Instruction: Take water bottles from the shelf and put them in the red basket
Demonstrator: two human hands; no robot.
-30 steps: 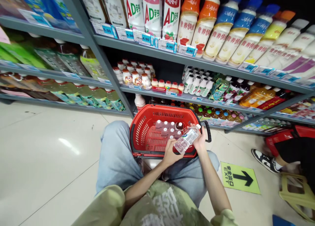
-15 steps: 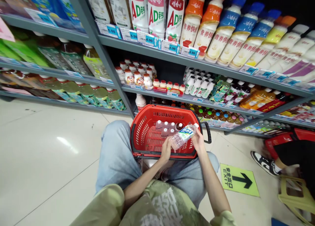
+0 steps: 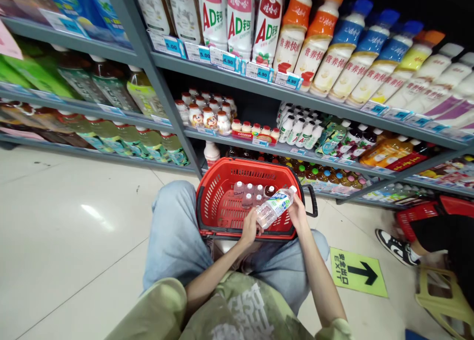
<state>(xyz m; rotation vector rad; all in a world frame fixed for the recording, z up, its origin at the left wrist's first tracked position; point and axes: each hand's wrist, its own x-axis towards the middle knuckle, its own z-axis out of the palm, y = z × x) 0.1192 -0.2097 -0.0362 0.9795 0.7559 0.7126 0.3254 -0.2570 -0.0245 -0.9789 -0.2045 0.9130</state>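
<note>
Bottle (image 3: 274, 209) in hands (image 3: 250, 225) left of "EXIT" sign (image 3: 358, 272)

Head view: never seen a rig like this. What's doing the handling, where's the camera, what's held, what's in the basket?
There is no machine here, just a person's two bare hands. The camera sits on their head, looking forward and down past the green shirt and jeans. The left hand holds the lower end of a clear bottle; the right hand holds it near the white cap. It is tilted over a red basket, which contains several small white-capped bottles, one darker. Beyond are shelves of drinks.
</note>
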